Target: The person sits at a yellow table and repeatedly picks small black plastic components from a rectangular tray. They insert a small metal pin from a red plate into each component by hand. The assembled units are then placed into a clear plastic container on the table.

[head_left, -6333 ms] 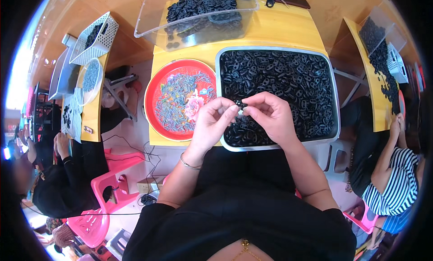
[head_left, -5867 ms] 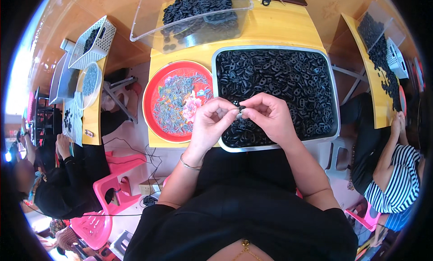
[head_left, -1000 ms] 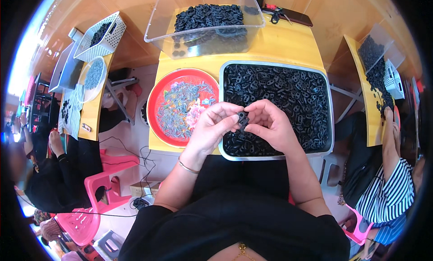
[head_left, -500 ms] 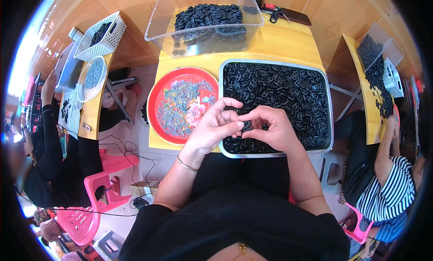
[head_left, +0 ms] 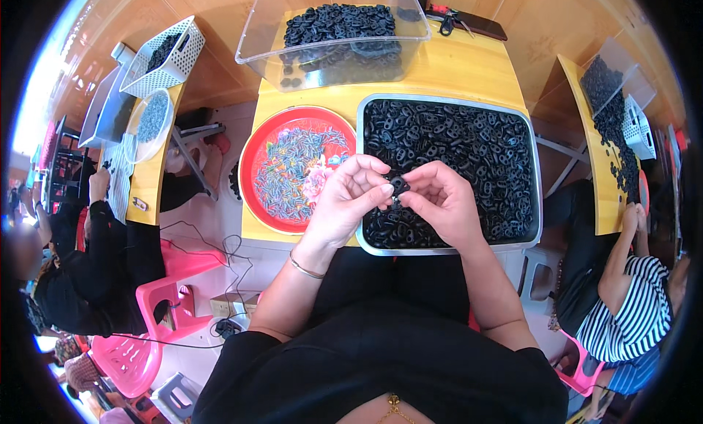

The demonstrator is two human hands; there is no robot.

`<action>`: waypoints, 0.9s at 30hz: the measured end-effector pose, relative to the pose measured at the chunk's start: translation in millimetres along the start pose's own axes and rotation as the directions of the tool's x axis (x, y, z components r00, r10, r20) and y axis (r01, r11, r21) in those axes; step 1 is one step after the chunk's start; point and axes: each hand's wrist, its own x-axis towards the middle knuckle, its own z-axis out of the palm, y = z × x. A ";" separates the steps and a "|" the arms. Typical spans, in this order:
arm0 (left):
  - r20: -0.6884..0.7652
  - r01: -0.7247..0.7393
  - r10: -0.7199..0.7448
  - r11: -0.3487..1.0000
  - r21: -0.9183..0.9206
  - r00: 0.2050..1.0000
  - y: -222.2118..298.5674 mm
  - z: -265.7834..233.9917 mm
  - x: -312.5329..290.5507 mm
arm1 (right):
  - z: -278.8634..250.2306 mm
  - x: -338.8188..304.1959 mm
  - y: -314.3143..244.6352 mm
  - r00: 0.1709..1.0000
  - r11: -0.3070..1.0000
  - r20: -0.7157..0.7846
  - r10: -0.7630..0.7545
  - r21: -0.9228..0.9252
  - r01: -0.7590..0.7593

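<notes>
Small black part [head_left: 399, 185] pinched between both hands.
Left hand [head_left: 350, 198] and right hand [head_left: 439, 204] grip it by fingertips, above the metal tray [head_left: 529, 142] of black parts.

On our yellow table [head_left: 469, 72] we see a red round tray [head_left: 253, 149] of small grey pins and, at the far edge, a clear plastic bin [head_left: 410, 25] of black rings. To our left stands a white basket [head_left: 183, 61]; pink chairs [head_left: 157, 318] sit below. At our right, a person in a striped shirt [head_left: 633, 318] sits beside another table.
</notes>
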 end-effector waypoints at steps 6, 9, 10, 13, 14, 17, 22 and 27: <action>-0.021 -0.015 0.016 0.998 0.060 1.000 -1.5 2.4 -1.0 | 0.8 -0.6 -1.1 0.999 0.994 -0.040 0.034 0.105 -0.029; -0.009 -0.014 0.015 0.997 0.070 1.000 -1.5 3.7 -1.2 | -1.4 -1.5 -2.9 0.997 0.991 -0.034 0.067 0.116 -0.063; -0.012 -0.014 0.015 0.998 0.066 1.000 -1.9 3.5 -1.2 | -1.7 -1.6 -3.5 0.996 0.990 -0.033 0.078 0.123 -0.074; -0.015 -0.012 0.012 0.998 0.059 1.000 -3.0 2.5 -1.1 | -2.6 -0.7 -5.4 0.997 0.988 -0.011 0.079 0.133 -0.077; -0.014 -0.009 0.010 0.998 0.060 1.000 -2.5 2.1 -1.2 | -3.4 -0.9 -5.9 0.997 0.989 -0.008 0.079 0.123 -0.078; -0.014 -0.013 0.014 0.998 0.061 1.000 -1.9 2.2 -1.3 | -4.2 -1.0 -5.9 0.997 0.990 -0.010 0.079 0.118 -0.078; -0.021 -0.032 0.033 0.999 0.031 0.999 -4.5 1.4 -1.0 | -0.2 -1.5 -2.5 0.998 0.984 -0.028 0.049 0.173 -0.044; -0.012 -0.036 0.036 0.999 0.020 0.999 -5.4 1.0 -0.3 | -0.5 -1.7 -0.8 0.998 0.981 -0.032 0.052 0.190 -0.045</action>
